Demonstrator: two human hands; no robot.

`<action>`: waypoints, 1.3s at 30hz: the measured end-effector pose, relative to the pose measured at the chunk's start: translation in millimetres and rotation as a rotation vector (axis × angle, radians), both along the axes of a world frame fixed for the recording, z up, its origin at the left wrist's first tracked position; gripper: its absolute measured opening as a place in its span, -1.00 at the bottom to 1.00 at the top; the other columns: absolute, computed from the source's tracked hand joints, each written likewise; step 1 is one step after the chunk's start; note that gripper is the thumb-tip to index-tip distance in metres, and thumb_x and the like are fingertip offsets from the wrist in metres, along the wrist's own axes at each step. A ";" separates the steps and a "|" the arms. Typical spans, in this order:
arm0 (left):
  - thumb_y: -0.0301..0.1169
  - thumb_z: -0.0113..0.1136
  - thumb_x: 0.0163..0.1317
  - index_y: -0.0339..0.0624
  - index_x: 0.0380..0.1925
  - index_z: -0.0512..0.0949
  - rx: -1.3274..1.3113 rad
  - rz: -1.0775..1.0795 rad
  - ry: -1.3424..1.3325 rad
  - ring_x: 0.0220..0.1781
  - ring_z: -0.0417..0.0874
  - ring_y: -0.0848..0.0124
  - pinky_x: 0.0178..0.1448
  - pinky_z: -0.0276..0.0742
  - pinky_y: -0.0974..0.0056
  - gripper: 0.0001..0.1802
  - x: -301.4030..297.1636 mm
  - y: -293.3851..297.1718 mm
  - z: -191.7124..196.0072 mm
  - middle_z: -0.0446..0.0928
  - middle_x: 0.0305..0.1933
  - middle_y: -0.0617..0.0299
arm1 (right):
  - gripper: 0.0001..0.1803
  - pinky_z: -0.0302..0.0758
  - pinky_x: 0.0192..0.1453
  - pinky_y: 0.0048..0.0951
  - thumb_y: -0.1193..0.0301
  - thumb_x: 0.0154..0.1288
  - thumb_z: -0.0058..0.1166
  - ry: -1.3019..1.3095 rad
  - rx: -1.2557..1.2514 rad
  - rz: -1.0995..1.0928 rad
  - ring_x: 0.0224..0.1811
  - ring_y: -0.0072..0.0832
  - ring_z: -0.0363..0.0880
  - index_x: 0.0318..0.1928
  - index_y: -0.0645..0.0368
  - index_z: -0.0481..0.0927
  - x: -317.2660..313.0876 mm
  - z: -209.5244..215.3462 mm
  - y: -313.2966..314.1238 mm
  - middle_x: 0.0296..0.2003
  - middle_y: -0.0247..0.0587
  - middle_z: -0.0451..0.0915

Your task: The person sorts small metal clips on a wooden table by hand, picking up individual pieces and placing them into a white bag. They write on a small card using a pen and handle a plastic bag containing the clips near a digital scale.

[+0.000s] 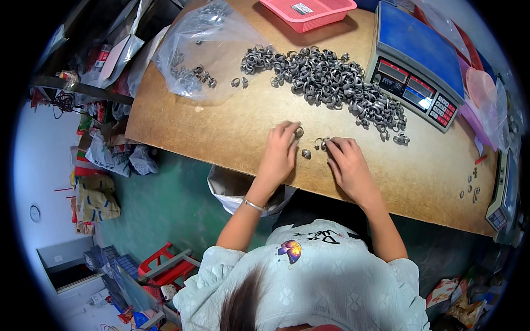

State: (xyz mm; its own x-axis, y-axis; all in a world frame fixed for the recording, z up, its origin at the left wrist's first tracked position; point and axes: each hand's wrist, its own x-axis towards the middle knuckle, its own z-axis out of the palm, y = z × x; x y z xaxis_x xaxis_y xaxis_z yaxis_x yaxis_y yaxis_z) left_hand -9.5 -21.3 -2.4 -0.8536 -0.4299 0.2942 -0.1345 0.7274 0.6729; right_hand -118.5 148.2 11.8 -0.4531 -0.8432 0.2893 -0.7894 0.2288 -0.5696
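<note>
Many dark grey metal rings lie in a long pile (337, 80) across the wooden table (215, 127). In front of the pile, my left hand (280, 150) has its fingers closed at a ring (298, 132). My right hand (349, 164) pinches another ring (324, 144) at the tabletop, its fingertips partly covering it. Between my hands a loose ring (306, 154) rests on the wood, and one more small ring (317, 144) sits beside my right fingertips.
A clear plastic bag (212, 49) with rings in it lies at the back left. At the back stand a pink basket (309, 16) and a blue-topped digital scale (422, 55). Several small rings (475, 193) lie at the right, near a second scale (502, 193). A white sack (223, 190) is below the table edge.
</note>
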 end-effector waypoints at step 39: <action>-0.63 0.27 0.00 -0.31 -0.13 0.47 0.009 0.191 -0.020 0.00 0.46 0.01 0.05 0.43 0.14 -0.63 48.4 35.2 -2.0 0.40 -0.03 -0.06 | -0.62 0.38 0.11 -0.20 0.63 0.07 0.15 -0.155 -0.191 -0.205 -0.01 -0.05 0.42 -0.03 0.32 0.49 15.5 -20.1 -4.8 -0.07 0.02 0.49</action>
